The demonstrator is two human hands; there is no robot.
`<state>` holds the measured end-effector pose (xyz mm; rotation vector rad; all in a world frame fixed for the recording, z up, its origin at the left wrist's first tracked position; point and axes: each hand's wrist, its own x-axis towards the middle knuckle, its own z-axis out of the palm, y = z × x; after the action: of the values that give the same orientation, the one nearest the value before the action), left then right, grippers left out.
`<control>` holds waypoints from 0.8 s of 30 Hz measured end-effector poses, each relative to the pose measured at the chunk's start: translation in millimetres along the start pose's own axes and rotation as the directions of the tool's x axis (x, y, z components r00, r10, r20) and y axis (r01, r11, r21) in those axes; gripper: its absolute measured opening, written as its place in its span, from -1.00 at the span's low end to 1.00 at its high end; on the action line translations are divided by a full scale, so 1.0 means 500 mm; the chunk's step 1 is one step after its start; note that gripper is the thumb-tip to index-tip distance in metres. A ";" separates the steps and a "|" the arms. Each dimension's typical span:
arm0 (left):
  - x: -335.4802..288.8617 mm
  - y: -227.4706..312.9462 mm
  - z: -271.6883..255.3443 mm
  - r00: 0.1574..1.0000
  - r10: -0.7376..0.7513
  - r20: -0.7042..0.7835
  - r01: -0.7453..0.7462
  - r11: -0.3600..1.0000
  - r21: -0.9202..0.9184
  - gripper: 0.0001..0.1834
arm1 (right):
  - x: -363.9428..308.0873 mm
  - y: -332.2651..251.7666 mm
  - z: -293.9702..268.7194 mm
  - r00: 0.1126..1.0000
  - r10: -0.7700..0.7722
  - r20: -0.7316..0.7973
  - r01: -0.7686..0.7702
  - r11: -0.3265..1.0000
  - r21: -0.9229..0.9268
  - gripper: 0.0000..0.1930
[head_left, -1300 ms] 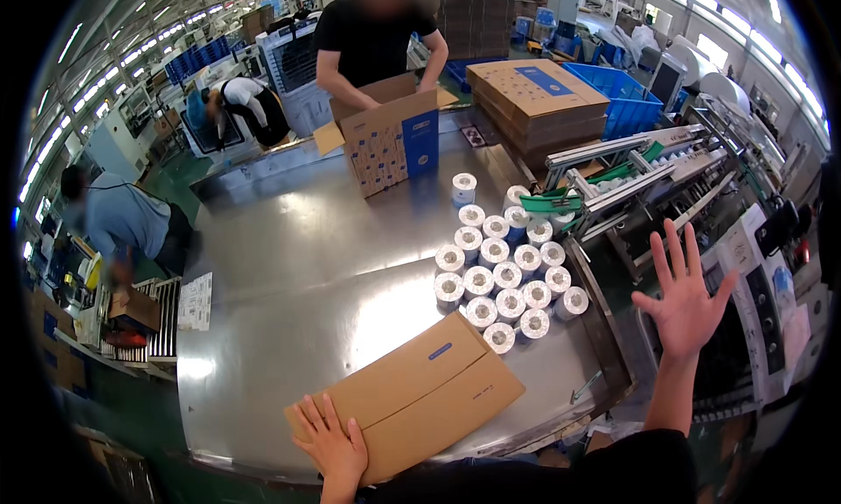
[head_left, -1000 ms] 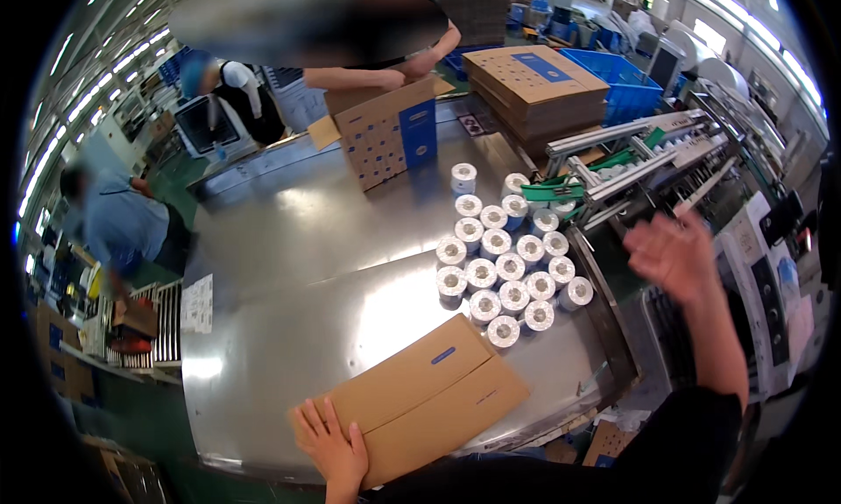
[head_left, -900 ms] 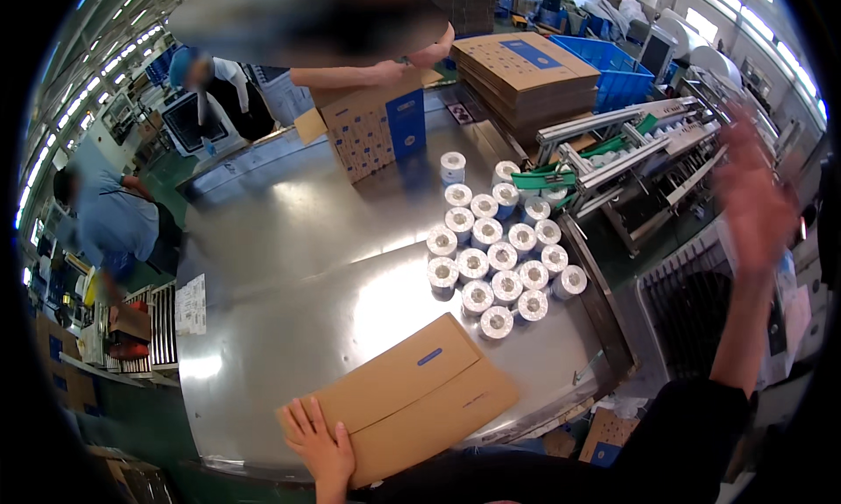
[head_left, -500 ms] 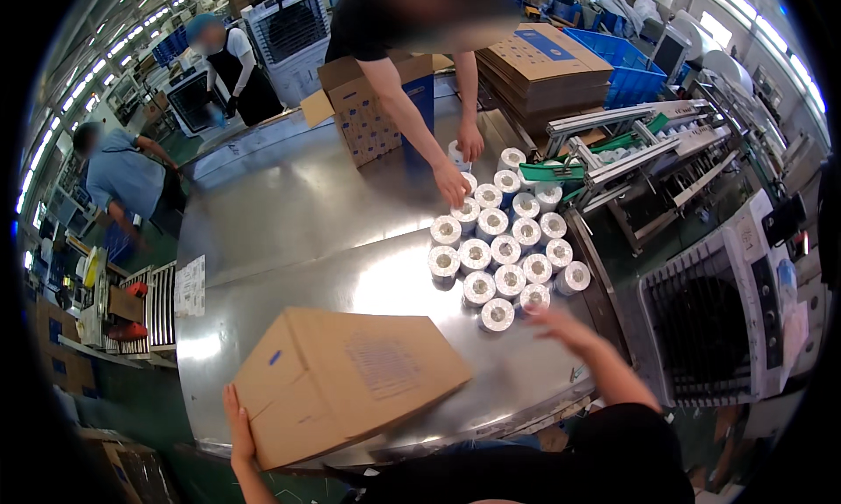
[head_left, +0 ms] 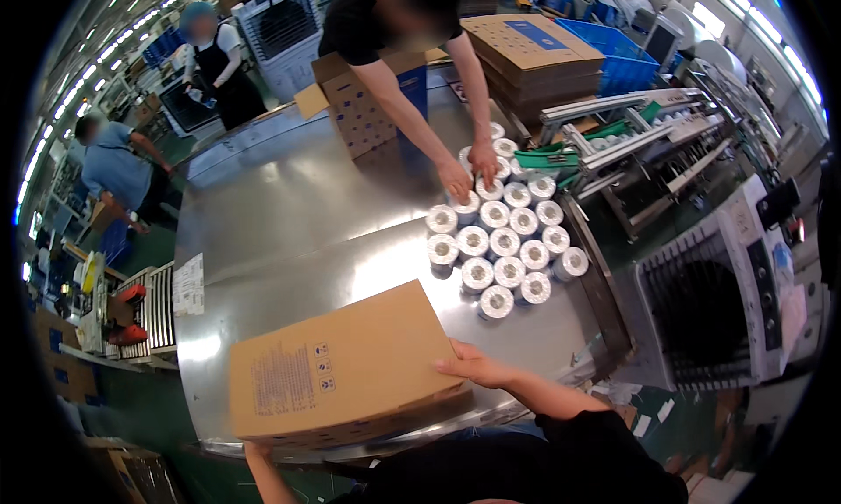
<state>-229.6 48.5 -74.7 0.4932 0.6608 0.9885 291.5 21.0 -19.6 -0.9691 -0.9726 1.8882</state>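
A large brown cardboard box (head_left: 363,342) with printed marks lies at the near side of the metal table, tilted toward me. My right hand (head_left: 469,364) grips its right edge, fingers over the corner. My left hand (head_left: 257,451) is at the box's lower left edge, its fingers hidden by the cardboard. Beyond and to the right stands a group of white-topped rolls (head_left: 504,241) with hollow cores. Across the table a co-worker's two hands (head_left: 469,176) reach down onto the far rolls.
An open carton (head_left: 359,110) stands at the table's far side, beside a stack of flattened boxes (head_left: 530,53). A conveyor with green guides (head_left: 626,140) meets the table at right. A louvred machine (head_left: 710,303) stands at the right. Two other people stand at far left.
The box has turned and its printed side now faces up. My right hand has come from beside the rolls to the box's right edge. The co-worker's hands have shifted slightly among the rolls.
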 end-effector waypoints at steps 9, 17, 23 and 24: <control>0.154 -0.397 -0.021 0.726 -0.570 -0.386 0.687 0.625 0.369 -0.40 | -0.041 -0.123 0.136 0.948 0.249 0.197 -0.154 0.903 -0.401 -0.47; 0.106 -0.267 0.286 0.966 -0.130 -0.226 0.242 0.769 0.592 -0.47 | 0.115 0.110 0.257 0.868 0.480 0.123 -0.450 0.868 -0.212 -0.43; 0.100 -0.231 0.304 0.986 0.095 -0.135 0.095 0.339 0.936 -0.48 | -0.036 -0.073 0.148 0.993 -0.085 0.085 0.120 0.662 -0.740 -0.56; 0.103 -0.228 0.292 0.987 0.078 -0.143 0.106 0.357 0.928 -0.48 | -0.053 -0.076 0.097 0.874 -0.479 -0.085 0.092 0.333 -0.938 -0.49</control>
<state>-38.8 27.8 -60.7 1.4530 1.4017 0.5193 270.9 -0.5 40.5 -1.5429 -1.8887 0.6498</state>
